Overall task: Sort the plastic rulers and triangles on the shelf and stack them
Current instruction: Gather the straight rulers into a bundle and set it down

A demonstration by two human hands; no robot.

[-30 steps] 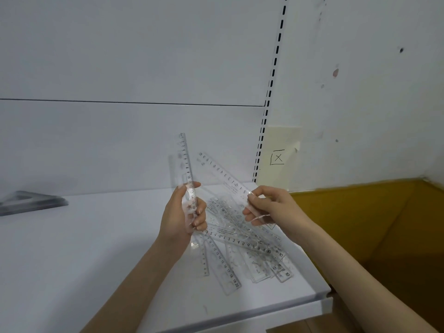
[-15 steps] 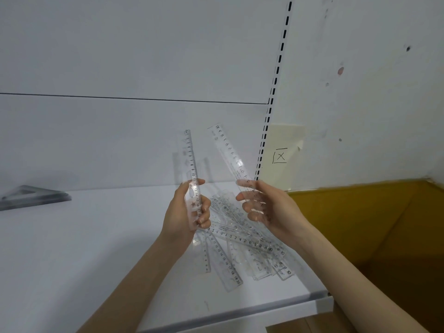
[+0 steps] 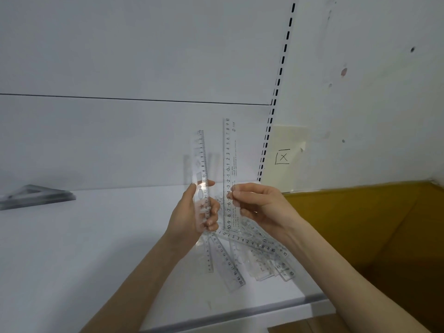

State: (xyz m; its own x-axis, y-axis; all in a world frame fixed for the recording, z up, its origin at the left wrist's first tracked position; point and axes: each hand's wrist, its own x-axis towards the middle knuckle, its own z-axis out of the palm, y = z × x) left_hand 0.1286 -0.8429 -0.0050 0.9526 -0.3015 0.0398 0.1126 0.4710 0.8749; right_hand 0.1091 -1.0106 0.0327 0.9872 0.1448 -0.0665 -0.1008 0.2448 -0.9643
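My left hand grips the lower part of a clear ruler that stands upright above the white shelf. Just to its right, my right hand pinches a second clear ruler, also upright and nearly parallel to the first, a small gap between them. Below both hands a loose pile of several clear rulers lies criss-crossed on the shelf near its right end. A stack of clear triangles lies flat at the far left of the shelf.
The shelf's front edge runs below the pile. A slotted upright rises behind the rulers, with a paper note marked X beside it. A yellow-brown surface lies to the right.
My right hand lifted its ruler off the pile and swung it from a slant to upright, close beside the ruler in my left hand. The left hand barely moved.
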